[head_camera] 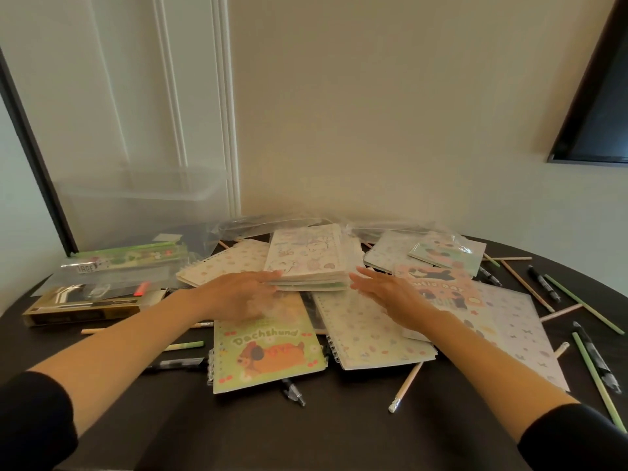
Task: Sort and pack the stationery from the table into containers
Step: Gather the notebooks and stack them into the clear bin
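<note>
A stack of pale illustrated notebooks (pixel 307 258) lies at the middle of the dark table (pixel 238 433). My left hand (pixel 238 294) reaches its straight fingers to the stack's left front corner. My right hand (pixel 384 290) stretches flat toward the stack's right front corner, fingertips at its edge. Under my hands lie a green "Dachshund" spiral notebook (pixel 268 355) and a dotted spiral notebook (pixel 373 334). A pink panda notebook (pixel 441 287) and a white bow-print one (pixel 516 331) lie to the right.
A clear plastic bin (pixel 142 202) stands at the back left. Boxed pen sets (pixel 85 307) and a green pencil case (pixel 132 258) sit at the left. Pencils (pixel 406 387) and markers (pixel 543 283) are scattered around. Clear plastic bags (pixel 272 222) lie behind the stack.
</note>
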`<state>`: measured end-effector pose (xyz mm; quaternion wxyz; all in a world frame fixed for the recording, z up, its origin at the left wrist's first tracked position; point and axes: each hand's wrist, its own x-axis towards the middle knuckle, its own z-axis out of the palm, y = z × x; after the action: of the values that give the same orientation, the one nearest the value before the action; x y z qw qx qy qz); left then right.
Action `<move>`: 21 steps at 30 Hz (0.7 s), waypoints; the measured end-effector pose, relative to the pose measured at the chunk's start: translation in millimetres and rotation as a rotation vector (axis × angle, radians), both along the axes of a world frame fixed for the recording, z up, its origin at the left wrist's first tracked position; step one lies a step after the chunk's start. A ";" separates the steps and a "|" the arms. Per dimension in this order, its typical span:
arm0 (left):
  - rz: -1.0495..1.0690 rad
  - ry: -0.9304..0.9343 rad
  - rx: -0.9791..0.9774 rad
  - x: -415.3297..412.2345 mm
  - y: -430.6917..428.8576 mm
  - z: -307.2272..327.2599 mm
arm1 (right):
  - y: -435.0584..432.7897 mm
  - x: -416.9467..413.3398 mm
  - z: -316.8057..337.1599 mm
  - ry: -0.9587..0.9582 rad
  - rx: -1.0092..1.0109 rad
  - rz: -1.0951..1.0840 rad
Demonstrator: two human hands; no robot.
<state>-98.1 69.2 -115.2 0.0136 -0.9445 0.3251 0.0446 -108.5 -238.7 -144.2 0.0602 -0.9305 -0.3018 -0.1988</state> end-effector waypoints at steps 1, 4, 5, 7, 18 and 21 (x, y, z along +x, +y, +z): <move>0.008 -0.011 -0.053 0.4 -2.2 -1.6 | 0.4 -1.4 2.6 0.076 0.035 -0.068; 0.030 0.015 -0.241 1.4 -2.3 -7.2 | 5.2 -1.0 7.9 0.189 0.218 -0.147; 0.029 0.026 -0.313 0.8 -1.5 -8.9 | 6.2 -0.7 8.2 0.202 0.294 -0.148; 0.071 0.063 -0.501 -0.3 0.3 -14.1 | 5.0 -0.3 9.3 0.237 0.406 -0.148; 0.323 -0.017 -1.025 11.0 -14.0 -6.3 | 22.4 11.8 22.0 0.293 0.933 -0.316; 0.394 -0.177 -1.072 17.3 -25.9 -11.5 | 31.7 19.2 21.6 0.272 1.019 -0.410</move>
<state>-80.8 43.3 -126.8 -0.4485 -0.8622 0.1177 -0.2038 -89.3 -206.9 -122.6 0.5004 -0.8406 0.0298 -0.2052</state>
